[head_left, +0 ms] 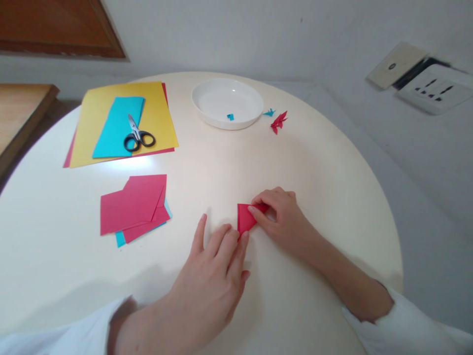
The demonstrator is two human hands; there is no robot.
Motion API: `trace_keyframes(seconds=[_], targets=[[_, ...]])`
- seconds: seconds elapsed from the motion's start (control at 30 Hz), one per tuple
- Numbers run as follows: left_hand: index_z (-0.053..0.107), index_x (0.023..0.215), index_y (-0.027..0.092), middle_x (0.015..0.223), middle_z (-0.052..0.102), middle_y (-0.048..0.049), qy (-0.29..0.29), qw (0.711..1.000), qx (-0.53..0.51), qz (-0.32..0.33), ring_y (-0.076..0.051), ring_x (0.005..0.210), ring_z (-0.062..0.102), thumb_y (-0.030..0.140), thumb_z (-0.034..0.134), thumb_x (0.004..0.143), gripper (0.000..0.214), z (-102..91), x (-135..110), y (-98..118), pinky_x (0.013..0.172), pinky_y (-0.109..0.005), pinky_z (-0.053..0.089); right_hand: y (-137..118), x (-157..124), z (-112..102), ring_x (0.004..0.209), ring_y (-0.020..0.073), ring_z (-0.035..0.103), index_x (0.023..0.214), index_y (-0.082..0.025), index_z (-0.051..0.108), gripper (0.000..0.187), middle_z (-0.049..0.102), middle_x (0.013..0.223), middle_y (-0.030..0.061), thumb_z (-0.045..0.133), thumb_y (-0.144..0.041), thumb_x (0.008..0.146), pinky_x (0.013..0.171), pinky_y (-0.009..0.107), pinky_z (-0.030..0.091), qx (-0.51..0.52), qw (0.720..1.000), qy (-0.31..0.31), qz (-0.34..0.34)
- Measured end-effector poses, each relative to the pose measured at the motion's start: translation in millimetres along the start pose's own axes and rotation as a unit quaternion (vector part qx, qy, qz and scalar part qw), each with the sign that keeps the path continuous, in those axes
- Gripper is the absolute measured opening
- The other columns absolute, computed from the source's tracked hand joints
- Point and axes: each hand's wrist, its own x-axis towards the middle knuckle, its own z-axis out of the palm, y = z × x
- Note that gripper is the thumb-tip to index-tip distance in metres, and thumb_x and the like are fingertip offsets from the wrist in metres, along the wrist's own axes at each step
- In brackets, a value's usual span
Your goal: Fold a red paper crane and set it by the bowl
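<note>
A small folded piece of red paper (244,218) lies on the round cream table (314,167) in front of me. My right hand (281,212) is closed on its right side, thumb and fingers pinching the fold. Lying flat beside it, my left hand (214,276) has its fingers stretched out, and their tips press on the paper's lower left corner.
Red and blue paper squares (135,207) are stacked to the left. Further back, black-handled scissors (137,138) rest on blue, yellow and red sheets (158,118). A white dish (227,102) holds a blue scrap; a tiny blue piece (269,113) and a red folded figure (278,122) lie beside it.
</note>
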Motion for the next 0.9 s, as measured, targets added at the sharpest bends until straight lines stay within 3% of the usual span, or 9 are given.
trace_keyframes(seconds=[0.3,0.53,0.73,0.9], targets=[[0.06,0.115,0.006,0.107,0.065,-0.0157,-0.003,1.0,0.025,-0.007,-0.032,0.108,0.053,0.026,0.042,0.087,0.039,2.6,-2.1,2.2,0.098,-0.058,0.036,0.1,-0.2,4.8,0.075,0.0188,0.052,0.072,-0.018,0.055,0.01,0.062,0.074,0.003,0.051,-0.018,0.082,0.072,0.034,0.03,-0.048,0.998,0.016,-0.026],[0.06,0.113,0.006,0.124,0.059,-0.0162,0.001,0.998,0.061,0.033,-0.033,0.122,0.045,0.023,0.034,0.091,0.038,5.3,-2.1,-1.0,0.102,-0.057,0.028,2.0,1.5,5.1,0.074,0.0186,0.052,0.071,-0.018,0.055,0.01,0.061,0.074,0.0032,0.053,-0.017,0.081,0.072,0.034,0.032,-0.039,0.998,0.015,-0.038],[0.058,0.116,0.006,0.123,0.061,-0.0134,-0.002,0.997,0.064,0.035,-0.031,0.121,0.046,0.025,0.034,0.091,0.039,7.2,-3.1,-1.5,0.105,-0.056,0.02,1.9,2.2,5.6,0.074,0.0183,0.053,0.071,-0.017,0.056,0.011,0.062,0.073,0.0029,0.053,-0.018,0.081,0.073,0.034,0.031,-0.045,0.998,0.016,-0.033],[0.055,0.12,0.004,0.126,0.059,-0.0168,-0.019,0.998,0.058,0.035,-0.032,0.121,0.047,0.021,0.029,0.093,0.042,7.2,-3.8,-0.8,0.102,-0.059,0.024,0.4,2.8,5.6,0.073,0.0177,0.053,0.071,-0.018,0.056,0.011,0.062,0.073,0.0021,0.052,-0.019,0.082,0.072,0.034,0.03,-0.053,0.998,0.014,-0.031]])
